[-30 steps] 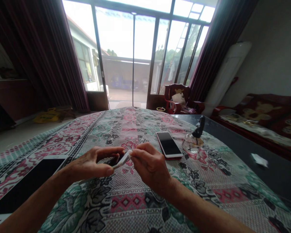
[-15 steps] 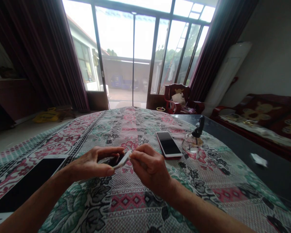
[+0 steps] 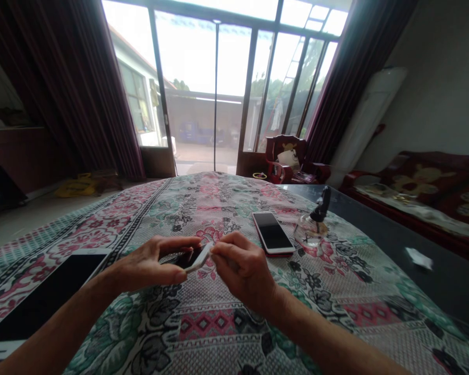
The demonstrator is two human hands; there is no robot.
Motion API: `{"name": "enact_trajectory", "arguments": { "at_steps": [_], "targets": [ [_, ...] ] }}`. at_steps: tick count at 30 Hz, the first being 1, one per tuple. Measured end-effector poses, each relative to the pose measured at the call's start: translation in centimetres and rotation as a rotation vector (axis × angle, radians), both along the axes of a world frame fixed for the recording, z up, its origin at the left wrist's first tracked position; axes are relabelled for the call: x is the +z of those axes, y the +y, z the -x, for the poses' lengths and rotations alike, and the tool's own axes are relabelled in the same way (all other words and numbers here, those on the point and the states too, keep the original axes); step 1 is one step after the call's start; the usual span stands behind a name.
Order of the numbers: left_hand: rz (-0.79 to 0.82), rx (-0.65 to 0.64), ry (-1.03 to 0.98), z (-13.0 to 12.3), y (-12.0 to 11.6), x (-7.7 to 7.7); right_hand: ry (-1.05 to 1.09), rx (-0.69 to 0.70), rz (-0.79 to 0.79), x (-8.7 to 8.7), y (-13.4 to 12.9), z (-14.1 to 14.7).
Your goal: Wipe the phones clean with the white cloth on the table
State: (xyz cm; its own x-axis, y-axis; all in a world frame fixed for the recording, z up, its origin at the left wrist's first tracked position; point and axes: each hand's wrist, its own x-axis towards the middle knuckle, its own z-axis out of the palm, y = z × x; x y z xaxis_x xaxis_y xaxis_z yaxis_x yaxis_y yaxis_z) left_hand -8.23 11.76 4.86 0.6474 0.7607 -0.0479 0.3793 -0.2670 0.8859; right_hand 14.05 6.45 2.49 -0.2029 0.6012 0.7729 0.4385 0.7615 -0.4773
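My left hand (image 3: 152, 265) grips a small phone (image 3: 200, 259) with a white edge and dark screen, thumb below and fingers above, tilted just over the cloth. At the phone's right end, my right hand (image 3: 242, 265) is closed in a pinch against its edge. Whatever the right fingertips hold, if anything, is hidden. Beyond the right hand lies a white phone (image 3: 274, 232), dark screen up, with a red edge underneath. A large white device with a black screen (image 3: 42, 299) lies at the left, partly behind my left forearm.
A clear spray bottle with a black top (image 3: 313, 229) stands right of the white phone. A patterned cloth (image 3: 207, 325) covers the table. On the dark tabletop (image 3: 379, 224) at right is a crumpled white piece (image 3: 419, 258). A wooden armchair (image 3: 287, 156) stands beyond.
Both hands and the held phone stay almost in place, with only a very slight shift. The grips look the same.
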Motion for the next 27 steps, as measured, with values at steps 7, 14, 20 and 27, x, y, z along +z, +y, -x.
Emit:
{"name": "enact_trajectory", "arguments": {
  "at_steps": [7,14,20,27],
  "targets": [
    [-0.03,-0.006,0.035,-0.07,-0.18,0.3,-0.014,0.03,-0.014,0.27,-0.2,-0.01],
    [-0.056,0.003,0.066,-0.17,-0.16,0.37,-0.062,0.038,0.002,0.11,-0.22,-0.27],
    [-0.088,0.012,0.101,-0.17,-0.23,0.52,-0.066,0.025,0.015,0.14,-0.18,-0.26],
    [-0.11,0.05,0.139,-0.25,-0.18,0.26,-0.067,0.027,0.03,-0.12,0.02,-0.32]
  ]
}}
